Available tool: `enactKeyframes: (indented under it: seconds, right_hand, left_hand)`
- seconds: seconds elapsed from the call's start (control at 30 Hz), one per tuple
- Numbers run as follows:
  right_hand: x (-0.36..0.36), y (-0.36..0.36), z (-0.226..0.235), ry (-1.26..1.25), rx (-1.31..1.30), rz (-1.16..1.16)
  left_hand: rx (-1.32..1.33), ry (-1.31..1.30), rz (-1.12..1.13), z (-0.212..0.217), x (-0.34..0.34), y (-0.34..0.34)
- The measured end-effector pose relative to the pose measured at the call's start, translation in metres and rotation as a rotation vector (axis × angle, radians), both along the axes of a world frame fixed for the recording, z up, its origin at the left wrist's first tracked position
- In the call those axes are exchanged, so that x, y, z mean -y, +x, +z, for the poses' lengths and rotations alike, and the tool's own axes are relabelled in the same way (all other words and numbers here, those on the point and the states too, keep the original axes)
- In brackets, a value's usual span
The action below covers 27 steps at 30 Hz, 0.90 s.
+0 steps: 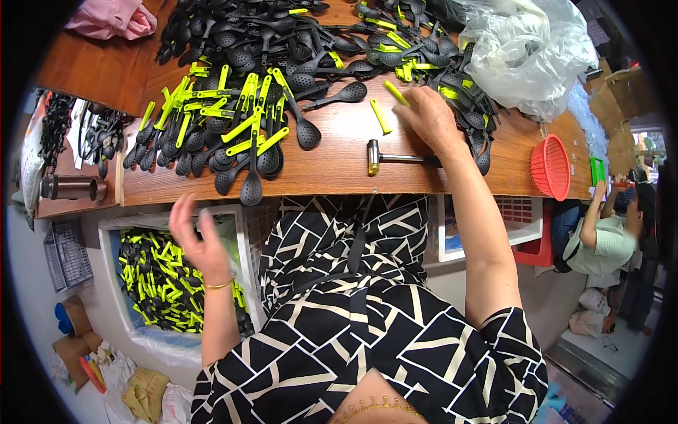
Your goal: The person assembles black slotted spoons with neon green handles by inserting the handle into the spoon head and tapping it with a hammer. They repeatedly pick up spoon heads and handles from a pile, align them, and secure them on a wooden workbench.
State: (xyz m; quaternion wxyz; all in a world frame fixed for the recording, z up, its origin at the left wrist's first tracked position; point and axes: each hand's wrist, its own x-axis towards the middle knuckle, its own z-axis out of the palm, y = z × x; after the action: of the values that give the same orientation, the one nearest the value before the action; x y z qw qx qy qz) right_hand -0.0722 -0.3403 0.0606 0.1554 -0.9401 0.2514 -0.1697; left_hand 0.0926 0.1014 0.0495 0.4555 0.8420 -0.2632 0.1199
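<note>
My right hand (429, 121) is over the table with its fingers closed on one end of a lime-green plastic handle sleeve (393, 92). Beside it lies another loose lime-green handle sleeve (381, 116). Below that hand rests a hammer (395, 158) with a clear yellowish head and a dark grip. My left hand (198, 237) is raised off the table's front edge, fingers apart and holding nothing. Near it, black spoons with lime-green handles (251, 162) lie in a heap on the left part of the table. A single black spoon (339, 95) lies farther back.
Below my left hand stands a white foam box (113, 275) of black and lime-green pieces. More black spoon heads (240, 35) are piled at the back. On the right are a clear plastic bag (530, 56) and a red basket (550, 167). Another person (604, 240) sits farther right.
</note>
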Motion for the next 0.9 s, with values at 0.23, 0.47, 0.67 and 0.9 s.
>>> enactKeyframes:
  seconds: [0.23,0.47,0.67,0.9]
  right_hand:
    - [0.002,0.003,0.007,-0.172,-0.173,0.059]
    - [0.001,-0.006,0.006,0.05,-0.176,0.003]
    - [-0.017,-0.008,0.016,0.573,0.26,0.046]
    - [-0.036,-0.022,0.013,1.107,0.571,0.047]
  left_hand:
    - [0.162,0.349,-0.483,0.044,0.144,-0.005]
    - [0.485,0.379,-0.51,0.036,0.225,0.026]
    - [0.688,0.575,-0.515,-0.008,0.275,0.044]
    - [-0.053,0.096,-0.693,0.02,0.283,0.03]
